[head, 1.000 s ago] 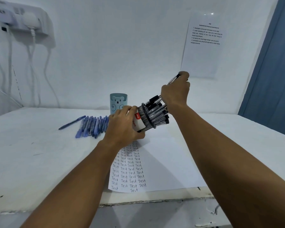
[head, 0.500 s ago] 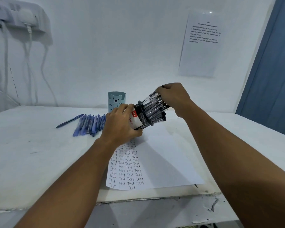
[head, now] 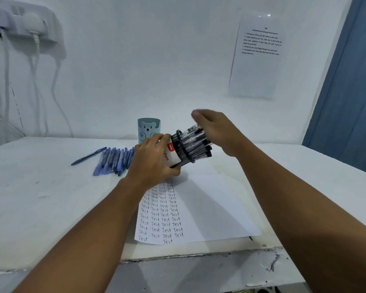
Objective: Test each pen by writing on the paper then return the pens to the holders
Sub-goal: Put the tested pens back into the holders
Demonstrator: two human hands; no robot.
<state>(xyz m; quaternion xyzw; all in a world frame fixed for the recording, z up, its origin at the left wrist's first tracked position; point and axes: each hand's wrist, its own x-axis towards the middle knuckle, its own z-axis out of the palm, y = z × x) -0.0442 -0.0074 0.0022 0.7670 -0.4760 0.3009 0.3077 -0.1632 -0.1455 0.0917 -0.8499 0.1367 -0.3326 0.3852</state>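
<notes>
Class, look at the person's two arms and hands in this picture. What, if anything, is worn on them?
Nothing shows on them. Both forearms are bare up to the picture's edge: no sleeves, watch, bracelet or glove. The left hand shows no ring; the right hand is blurred, so small details there cannot be told.

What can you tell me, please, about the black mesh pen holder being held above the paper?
The black mesh pen holder looks like wire mesh with a solid rim and a white label bearing a red patch and the word "Pens". It is tipped on its side, mouth to the right, held off the table above the paper. It is packed with clear pens with black caps. The left hand grips its base; the right hand, blurred, lies over the pen ends.
</notes>
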